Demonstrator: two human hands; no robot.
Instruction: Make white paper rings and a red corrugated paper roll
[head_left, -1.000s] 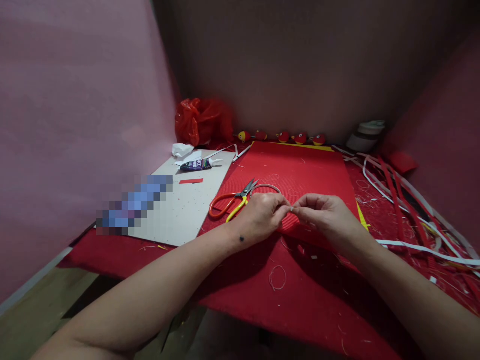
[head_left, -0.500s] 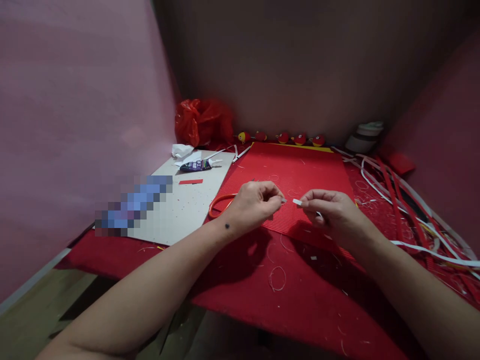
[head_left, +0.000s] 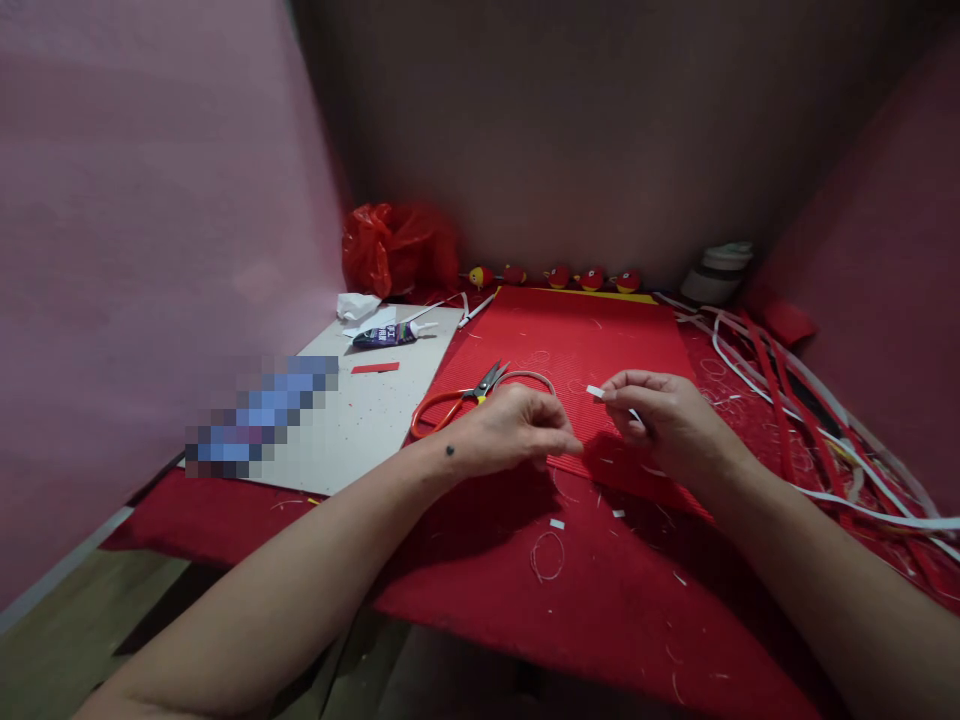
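A short white strip piece (head_left: 594, 391) is pinched between the thumb and forefinger of my right hand (head_left: 664, 415), above the red ribbed sheet (head_left: 600, 340). My left hand (head_left: 529, 425) hovers over the sheet's front edge with its fingers loosely stretched and nothing visible in them. Just behind my left wrist lie scissors with orange handles (head_left: 442, 405), blades slightly apart. Below my hands, a small white scrap (head_left: 557, 524) and a second white scrap (head_left: 619, 513) rest on the dark red cloth (head_left: 480, 590).
On the left, a grey board (head_left: 352, 430) carries a glue tube (head_left: 385, 335), a red strip (head_left: 375, 368) and crumpled white paper (head_left: 358, 306). Several red bird figures (head_left: 591, 279) line the back, beside a red plastic bag (head_left: 397, 250). White and red strips (head_left: 780, 400) tangle at right.
My left hand has moved down and let go of a small white piece, which now lies on the cloth. The scissors are less covered. My right hand keeps its pinch.
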